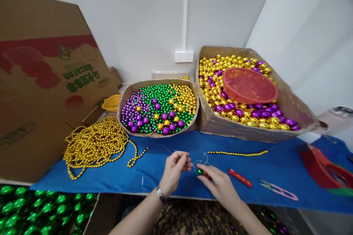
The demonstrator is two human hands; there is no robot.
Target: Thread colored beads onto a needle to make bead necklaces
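Pinched in the fingers of my left hand [176,169] is a thin pale thread [168,150]. My right hand [217,181] grips a shiny green bead [199,171] between thumb and forefinger. Loops of the thread lie between the two hands and around the bead; whether it passes through the bead I cannot tell. Beyond my right hand a short gold bead string [237,153] stretches across the blue cloth [154,181]. A red cutter-like piece [239,177] and pink-handled thread snips [280,190] lie to the right of that hand.
A box of small purple, green and gold beads [160,134] stands behind my hands. To its right, a larger box [220,125] holds gold and purple balls and a red basin [249,84]. Gold bead strands [93,147] are heaped left, by a tall carton [49,80]. Red tape [322,165] lies right.
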